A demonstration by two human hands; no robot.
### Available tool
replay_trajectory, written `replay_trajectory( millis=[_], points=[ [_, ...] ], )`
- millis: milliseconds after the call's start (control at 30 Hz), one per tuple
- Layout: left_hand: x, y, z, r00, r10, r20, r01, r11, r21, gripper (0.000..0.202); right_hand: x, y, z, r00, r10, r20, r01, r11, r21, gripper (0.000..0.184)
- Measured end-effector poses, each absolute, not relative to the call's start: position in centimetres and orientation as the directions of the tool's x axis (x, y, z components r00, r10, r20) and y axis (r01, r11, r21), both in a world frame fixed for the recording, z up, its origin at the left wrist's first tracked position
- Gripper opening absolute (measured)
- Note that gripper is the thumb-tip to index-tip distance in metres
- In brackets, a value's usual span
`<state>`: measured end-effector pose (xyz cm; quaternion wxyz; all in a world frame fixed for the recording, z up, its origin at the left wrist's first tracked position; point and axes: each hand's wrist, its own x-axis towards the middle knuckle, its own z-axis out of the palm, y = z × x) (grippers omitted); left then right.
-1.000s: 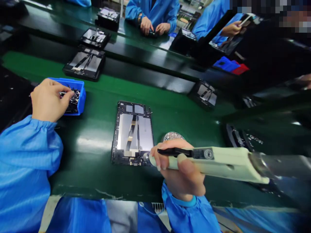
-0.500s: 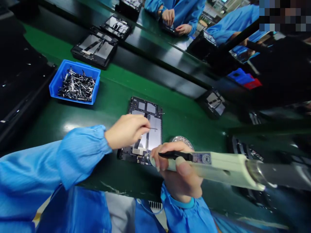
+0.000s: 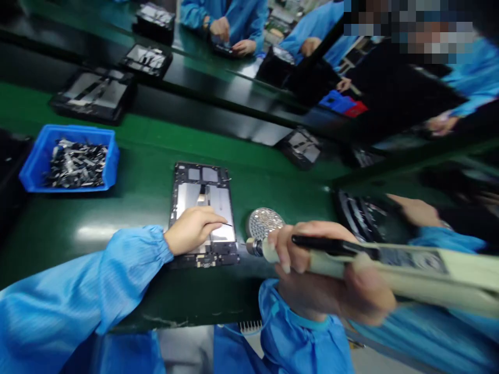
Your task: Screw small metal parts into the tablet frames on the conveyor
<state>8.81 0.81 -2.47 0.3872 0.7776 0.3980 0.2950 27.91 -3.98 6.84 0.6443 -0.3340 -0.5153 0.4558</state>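
A tablet housing lies on the green worktop, with a blue bin of small dark parts at its 10 o'clock and a round perforated dish at its 3 o'clock. An electric screwdriver is clenched in the right hand, its tip just beside the housing. A thin pin is pinched by the left hand above the housing.

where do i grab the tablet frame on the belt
Probably grip the tablet frame by its long edges at the far end, coming from above: it lies flat on the belt, and the left hand and soldering iron crowd the near end.
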Motion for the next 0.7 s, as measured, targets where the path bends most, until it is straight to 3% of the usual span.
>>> replay_trajectory(
  millis=[100,233,700],
  points=[
    [8.4,0.9,-2.4,0.383,0.915,0.126,0.351,-0.27,0.897,0.035,30.5,-2.2,5.6,0.256,0.881,0.397,-0.187,0.448,-0.874,0.028],
    [7.7,1.3,-1.6,0.277,0.96,0.042,0.299,-0.128,0.946,0.027,32.3,-0.6,2.8,0.412,0.847,0.335,-0.169,0.432,-0.886,0.028],
    [4.5,3.8,0.3,-0.006,1.0,-0.009,0.496,0.011,0.868,0.039,32.4,-0.7,0.8,0.453,0.87,0.196,-0.143,0.288,-0.947,0.031]
  ],
)
